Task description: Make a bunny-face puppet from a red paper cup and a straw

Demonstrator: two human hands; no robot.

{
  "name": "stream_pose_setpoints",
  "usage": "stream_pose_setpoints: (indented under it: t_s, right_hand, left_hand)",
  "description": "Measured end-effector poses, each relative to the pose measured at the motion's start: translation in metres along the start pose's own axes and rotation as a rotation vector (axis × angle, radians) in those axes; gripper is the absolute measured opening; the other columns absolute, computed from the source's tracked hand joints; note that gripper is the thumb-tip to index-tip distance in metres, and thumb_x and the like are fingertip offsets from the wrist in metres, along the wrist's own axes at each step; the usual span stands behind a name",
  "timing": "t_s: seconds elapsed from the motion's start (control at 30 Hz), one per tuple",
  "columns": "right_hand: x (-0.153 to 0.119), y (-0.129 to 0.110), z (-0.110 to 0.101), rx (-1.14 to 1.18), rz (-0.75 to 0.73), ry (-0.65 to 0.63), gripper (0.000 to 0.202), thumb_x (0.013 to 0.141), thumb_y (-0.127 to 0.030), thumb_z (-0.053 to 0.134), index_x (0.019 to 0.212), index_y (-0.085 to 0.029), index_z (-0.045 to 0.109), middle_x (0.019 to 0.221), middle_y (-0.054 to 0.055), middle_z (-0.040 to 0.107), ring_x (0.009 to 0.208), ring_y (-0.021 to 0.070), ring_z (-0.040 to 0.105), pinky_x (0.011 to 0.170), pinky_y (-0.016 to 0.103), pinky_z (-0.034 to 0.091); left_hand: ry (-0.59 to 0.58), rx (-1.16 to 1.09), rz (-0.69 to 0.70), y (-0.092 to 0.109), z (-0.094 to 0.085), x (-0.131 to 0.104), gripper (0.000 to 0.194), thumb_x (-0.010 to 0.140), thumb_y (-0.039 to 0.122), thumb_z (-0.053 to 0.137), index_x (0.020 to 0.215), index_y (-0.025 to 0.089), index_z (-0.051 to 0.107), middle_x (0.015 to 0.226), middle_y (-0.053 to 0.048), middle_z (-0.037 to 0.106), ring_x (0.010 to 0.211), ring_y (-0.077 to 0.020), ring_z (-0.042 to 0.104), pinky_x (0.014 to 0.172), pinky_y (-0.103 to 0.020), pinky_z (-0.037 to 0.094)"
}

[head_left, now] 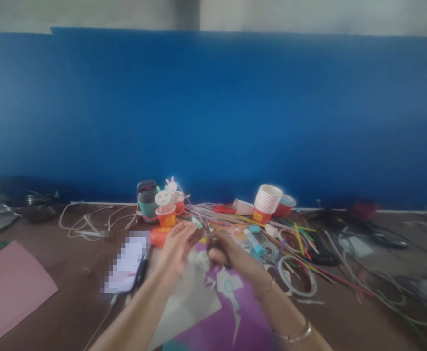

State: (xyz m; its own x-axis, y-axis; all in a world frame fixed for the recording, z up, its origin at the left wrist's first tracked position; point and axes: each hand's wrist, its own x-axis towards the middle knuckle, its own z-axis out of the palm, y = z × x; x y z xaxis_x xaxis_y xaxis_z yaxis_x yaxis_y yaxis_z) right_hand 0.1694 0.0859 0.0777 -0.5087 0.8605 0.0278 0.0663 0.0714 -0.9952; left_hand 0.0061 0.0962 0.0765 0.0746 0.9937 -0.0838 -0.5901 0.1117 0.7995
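Near the middle of the table, my left hand (180, 241) pinches a small white and green paper piece (196, 223) at its fingertips. Just to the right, my right hand (224, 248) is wrapped round a pair of scissors (206, 228), whose blades point up beside the paper piece. Under my hands lie a grey-white sheet (187, 302) and a purple sheet (252, 317) with white paper scraps (229, 282) on it. A round paper face (202, 260) shows between my wrists.
Behind my hands stand a red cup with a paper face (166, 217) and a cup stack (267, 200). Tape rolls (297, 276), a blue glue stick (253, 242) and coloured strips lie right. A blurred phone (127, 263) and pink sheets (14, 292) lie left.
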Motion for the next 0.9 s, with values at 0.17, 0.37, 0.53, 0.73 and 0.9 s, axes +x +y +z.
stream_pose_setpoints:
  t_s: [0.17, 0.37, 0.53, 0.73, 0.9]
  right_hand:
    - [0.0014, -0.0064, 0.0067, 0.019, -0.008, 0.012, 0.052, 0.069, -0.069, 0.066, 0.08, -0.022, 0.045, 0.062, -0.005, 0.051, 0.047, 0.0093, 0.048, 0.043, 0.022, 0.037]
    - [0.0048, 0.0004, 0.0088, 0.073, 0.04, 0.068, 0.056, 0.074, -0.078, 0.05, 0.078, -0.022, 0.048, 0.058, -0.005, 0.048, 0.043, 0.009, 0.045, 0.041, 0.022, 0.037]
    - [0.0051, 0.0019, 0.0084, 0.082, 0.033, 0.074, 0.057, 0.074, -0.078, 0.05, 0.078, -0.022, 0.049, 0.057, -0.005, 0.049, 0.044, 0.0095, 0.047, 0.041, 0.022, 0.037]
    - [0.0046, 0.0011, 0.0088, 0.121, 0.019, 0.071, 0.058, 0.073, -0.078, 0.052, 0.077, -0.021, 0.048, 0.055, -0.006, 0.048, 0.042, 0.0084, 0.046, 0.04, 0.021, 0.036]
    - [0.0045, 0.0017, 0.009, 0.107, 0.008, 0.075, 0.055, 0.069, -0.072, 0.063, 0.079, -0.02, 0.049, 0.054, -0.007, 0.048, 0.042, 0.0081, 0.046, 0.039, 0.02, 0.035]
  left_hand:
    - [0.012, -0.007, -0.012, 0.0002, 0.0006, 0.0001, 0.023, 0.062, 0.026, 0.081, 0.068, 0.016, 0.061, 0.069, 0.0, 0.066, 0.072, -0.0154, 0.067, 0.078, -0.027, 0.051]
    - [-0.002, 0.004, -0.01, 0.0002, 0.0013, -0.0004, 0.023, 0.063, 0.026, 0.081, 0.068, 0.015, 0.062, 0.069, 0.0, 0.066, 0.073, -0.0155, 0.066, 0.078, -0.027, 0.05]
    - [-0.015, 0.004, -0.019, -0.0017, -0.0007, 0.0008, 0.022, 0.065, 0.025, 0.08, 0.068, 0.016, 0.061, 0.07, 0.0, 0.067, 0.072, -0.0149, 0.066, 0.078, -0.027, 0.049]
    - [-0.009, -0.003, -0.022, -0.0023, -0.0001, -0.0002, 0.021, 0.065, 0.025, 0.08, 0.069, 0.016, 0.061, 0.071, 0.0, 0.068, 0.073, -0.0151, 0.067, 0.077, -0.026, 0.05]
    - [-0.021, -0.021, -0.021, -0.0011, 0.002, -0.0008, 0.02, 0.067, 0.023, 0.08, 0.069, 0.015, 0.062, 0.071, -0.001, 0.068, 0.073, -0.0152, 0.067, 0.078, -0.026, 0.051]
